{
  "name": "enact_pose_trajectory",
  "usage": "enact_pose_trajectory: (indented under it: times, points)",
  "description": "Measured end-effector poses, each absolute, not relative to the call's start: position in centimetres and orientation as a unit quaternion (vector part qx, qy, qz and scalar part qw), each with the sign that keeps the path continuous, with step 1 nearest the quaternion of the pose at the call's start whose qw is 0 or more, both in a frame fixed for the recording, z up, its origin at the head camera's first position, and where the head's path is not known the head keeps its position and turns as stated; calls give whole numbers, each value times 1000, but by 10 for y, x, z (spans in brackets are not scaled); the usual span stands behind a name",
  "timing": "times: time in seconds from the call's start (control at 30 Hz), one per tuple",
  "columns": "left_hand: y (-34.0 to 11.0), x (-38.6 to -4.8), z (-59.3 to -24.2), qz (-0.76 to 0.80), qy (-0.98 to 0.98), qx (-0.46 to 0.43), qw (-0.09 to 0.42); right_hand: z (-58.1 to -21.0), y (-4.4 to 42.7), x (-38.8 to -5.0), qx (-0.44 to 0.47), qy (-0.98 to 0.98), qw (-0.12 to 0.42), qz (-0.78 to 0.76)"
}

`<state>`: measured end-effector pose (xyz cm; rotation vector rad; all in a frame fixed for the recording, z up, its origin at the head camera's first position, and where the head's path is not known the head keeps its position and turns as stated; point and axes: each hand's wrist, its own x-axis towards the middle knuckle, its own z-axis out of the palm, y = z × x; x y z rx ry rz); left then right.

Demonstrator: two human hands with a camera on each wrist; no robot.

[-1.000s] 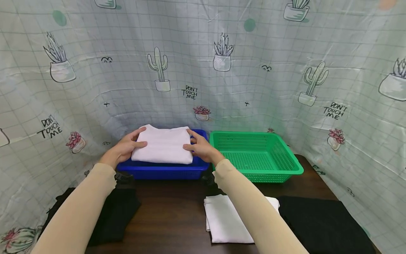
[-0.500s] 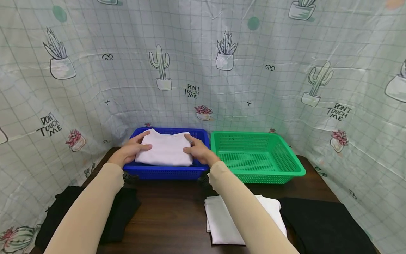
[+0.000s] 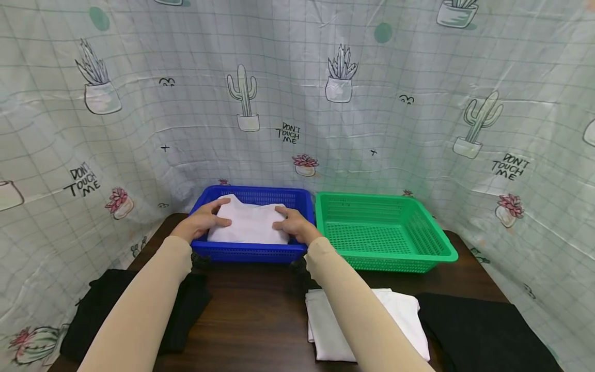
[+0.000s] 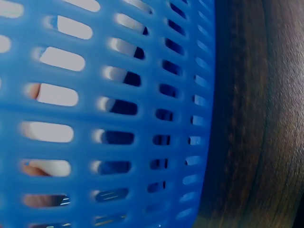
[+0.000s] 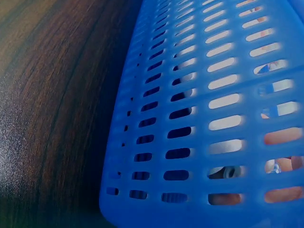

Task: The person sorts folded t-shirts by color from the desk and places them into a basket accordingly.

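A folded white cloth lies within the blue basket in the head view. My left hand grips its left edge, thumb on top. At the right edge, my right hand pinches the same cloth between thumb and fingers. Both wrist views are filled by the basket's slotted wall, with white cloth and bits of fingers showing through the slots.
A green basket stands right of the blue one. Nearer on the brown table lie another folded white cloth, a black cloth at right and black cloth at left. A patterned curtain hangs behind.
Both hands have lowered the white cloth from above the blue basket's rim down into it, still holding its sides. The head view has shifted slightly.
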<state>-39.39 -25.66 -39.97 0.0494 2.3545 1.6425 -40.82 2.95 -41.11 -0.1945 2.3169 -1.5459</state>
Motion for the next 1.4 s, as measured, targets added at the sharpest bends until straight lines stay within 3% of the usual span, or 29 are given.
enact_pose_trajectory:
  times: [0.27, 0.57, 0.87, 1.4]
  points:
    - [-255, -398, -406, 475, 865, 34, 155, -417, 26, -410, -54, 854, 181, -485]
    - [-255, -405, -418, 371, 909, 57, 182, -421, 24, -409, -140, 944, 179, -241]
    - [-256, -404, -416, 328, 920, 64, 204, -419, 22, -405, -86, 945, 212, -233]
    - [-255, -403, -419, 293, 933, 49, 205, -422, 18, -405, -81, 948, 231, -206]
